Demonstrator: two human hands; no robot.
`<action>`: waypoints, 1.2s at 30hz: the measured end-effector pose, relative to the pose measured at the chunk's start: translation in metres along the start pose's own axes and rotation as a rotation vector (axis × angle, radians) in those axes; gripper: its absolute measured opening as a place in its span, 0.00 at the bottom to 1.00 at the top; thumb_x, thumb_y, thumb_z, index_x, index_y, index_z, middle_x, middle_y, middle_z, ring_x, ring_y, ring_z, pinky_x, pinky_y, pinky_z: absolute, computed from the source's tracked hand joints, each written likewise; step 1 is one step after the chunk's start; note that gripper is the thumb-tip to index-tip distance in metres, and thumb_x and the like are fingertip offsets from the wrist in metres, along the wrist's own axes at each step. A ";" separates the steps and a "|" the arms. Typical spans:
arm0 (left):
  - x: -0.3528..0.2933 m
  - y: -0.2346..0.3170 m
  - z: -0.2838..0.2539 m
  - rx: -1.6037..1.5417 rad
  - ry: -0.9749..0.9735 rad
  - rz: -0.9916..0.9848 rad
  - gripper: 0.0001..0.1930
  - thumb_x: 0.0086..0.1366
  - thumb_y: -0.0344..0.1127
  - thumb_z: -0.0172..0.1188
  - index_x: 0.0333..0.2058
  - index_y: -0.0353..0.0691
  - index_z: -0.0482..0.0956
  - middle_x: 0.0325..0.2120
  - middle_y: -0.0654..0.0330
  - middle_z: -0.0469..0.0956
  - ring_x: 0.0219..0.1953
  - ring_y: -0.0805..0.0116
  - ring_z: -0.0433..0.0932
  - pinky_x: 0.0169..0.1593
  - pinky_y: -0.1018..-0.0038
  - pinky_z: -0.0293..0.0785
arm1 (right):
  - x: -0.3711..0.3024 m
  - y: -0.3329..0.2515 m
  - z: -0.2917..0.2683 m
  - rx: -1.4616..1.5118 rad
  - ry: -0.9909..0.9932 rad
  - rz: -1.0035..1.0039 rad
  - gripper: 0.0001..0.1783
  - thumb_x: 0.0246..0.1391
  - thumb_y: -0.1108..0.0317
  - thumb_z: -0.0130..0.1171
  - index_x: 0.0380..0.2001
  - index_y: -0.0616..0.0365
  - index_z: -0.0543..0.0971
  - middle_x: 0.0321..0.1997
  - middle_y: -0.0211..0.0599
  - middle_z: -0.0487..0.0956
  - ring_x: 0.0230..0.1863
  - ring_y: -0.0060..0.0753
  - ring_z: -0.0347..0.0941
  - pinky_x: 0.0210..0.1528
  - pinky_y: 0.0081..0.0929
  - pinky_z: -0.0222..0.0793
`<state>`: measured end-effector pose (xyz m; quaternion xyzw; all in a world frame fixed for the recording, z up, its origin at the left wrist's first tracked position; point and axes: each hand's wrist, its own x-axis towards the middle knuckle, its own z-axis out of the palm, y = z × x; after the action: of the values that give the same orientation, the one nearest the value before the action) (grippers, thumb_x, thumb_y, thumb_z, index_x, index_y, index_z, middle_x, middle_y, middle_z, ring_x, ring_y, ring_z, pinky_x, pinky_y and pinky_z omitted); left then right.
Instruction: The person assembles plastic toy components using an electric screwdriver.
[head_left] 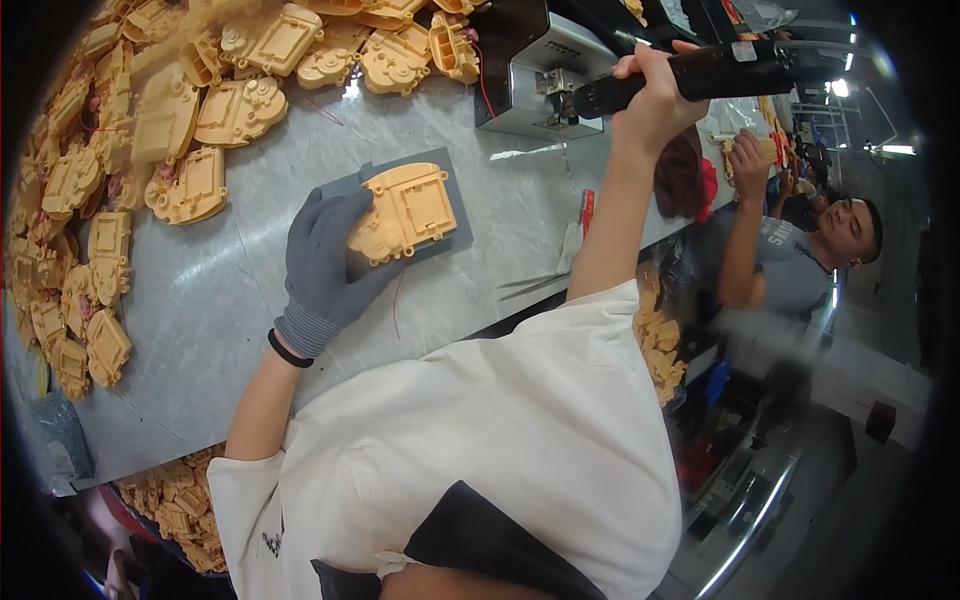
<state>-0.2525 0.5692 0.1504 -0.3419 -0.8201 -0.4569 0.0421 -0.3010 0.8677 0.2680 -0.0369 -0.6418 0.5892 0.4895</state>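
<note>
My left hand (330, 255), in a grey knit glove, is closed around the left side of a yellow plastic housing (418, 208). The housing lies on a dark grey block (462, 222) on the table, its rectangular recess facing up. A thin red wire (397, 305) trails from its near edge. Bare and raised to the right, my right hand (655, 98) is wrapped round a black power screwdriver (725, 72). The screwdriver's tip end points left, close to the front of a metal box resembling a screw feeder (535, 80); whether they touch, I cannot tell.
Many similar yellow housings (85, 190) are heaped along the table's left and far sides. Tweezers (530, 287) and a small red-handled item (587, 208) lie near the right edge. More parts fill a container (180, 500) below the table. A co-worker (775, 255) sits to the right.
</note>
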 end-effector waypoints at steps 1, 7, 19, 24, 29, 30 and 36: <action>-0.001 -0.001 -0.001 -0.002 0.001 0.005 0.37 0.37 0.33 0.71 0.50 0.39 0.67 0.45 0.56 0.71 0.48 0.53 0.68 0.53 0.64 0.64 | -0.001 -0.001 -0.001 0.020 -0.006 0.013 0.15 0.35 0.83 0.52 0.32 0.66 0.65 0.13 0.35 0.69 0.11 0.26 0.65 0.20 0.21 0.64; 0.007 0.003 -0.002 -0.008 -0.011 0.006 0.34 0.42 0.40 0.68 0.49 0.36 0.67 0.41 0.53 0.73 0.46 0.55 0.69 0.58 0.58 0.57 | -0.049 -0.022 -0.005 0.014 -0.053 0.112 0.17 0.35 0.83 0.52 0.34 0.64 0.66 0.13 0.33 0.68 0.13 0.25 0.66 0.22 0.23 0.65; 0.003 -0.005 -0.004 -0.011 0.002 0.021 0.34 0.46 0.44 0.67 0.51 0.37 0.66 0.45 0.52 0.71 0.48 0.52 0.68 0.59 0.60 0.58 | 0.002 0.006 0.003 -0.046 0.004 0.011 0.16 0.36 0.84 0.52 0.33 0.66 0.65 0.13 0.37 0.70 0.12 0.27 0.65 0.20 0.22 0.64; 0.001 -0.002 -0.004 -0.019 0.021 0.010 0.34 0.44 0.41 0.67 0.50 0.33 0.67 0.40 0.52 0.73 0.45 0.54 0.69 0.57 0.60 0.59 | -0.002 0.000 0.000 -0.066 -0.065 0.042 0.17 0.36 0.83 0.53 0.33 0.64 0.65 0.12 0.35 0.69 0.11 0.27 0.65 0.20 0.24 0.64; 0.006 0.000 -0.004 -0.018 0.041 -0.040 0.35 0.43 0.42 0.67 0.51 0.35 0.67 0.40 0.52 0.73 0.45 0.54 0.69 0.57 0.59 0.59 | -0.062 -0.051 0.011 0.257 -0.118 0.187 0.20 0.39 0.81 0.54 0.39 0.62 0.64 0.15 0.34 0.69 0.12 0.27 0.64 0.21 0.26 0.65; 0.010 0.000 -0.004 -0.047 0.029 -0.047 0.35 0.43 0.43 0.67 0.51 0.36 0.66 0.40 0.52 0.73 0.45 0.54 0.69 0.57 0.60 0.59 | -0.075 -0.064 0.021 0.293 -0.271 0.149 0.22 0.40 0.80 0.50 0.43 0.61 0.62 0.16 0.34 0.66 0.13 0.28 0.63 0.23 0.30 0.64; 0.004 -0.006 -0.003 -0.069 0.040 -0.034 0.37 0.43 0.44 0.67 0.52 0.38 0.65 0.40 0.54 0.73 0.44 0.54 0.69 0.56 0.60 0.60 | -0.102 -0.057 0.088 0.069 -0.582 0.085 0.26 0.39 0.80 0.52 0.45 0.67 0.59 0.16 0.39 0.68 0.13 0.29 0.64 0.21 0.26 0.66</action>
<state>-0.2597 0.5668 0.1488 -0.3201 -0.8085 -0.4923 0.0391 -0.2776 0.7234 0.2693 0.1235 -0.7326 0.6166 0.2606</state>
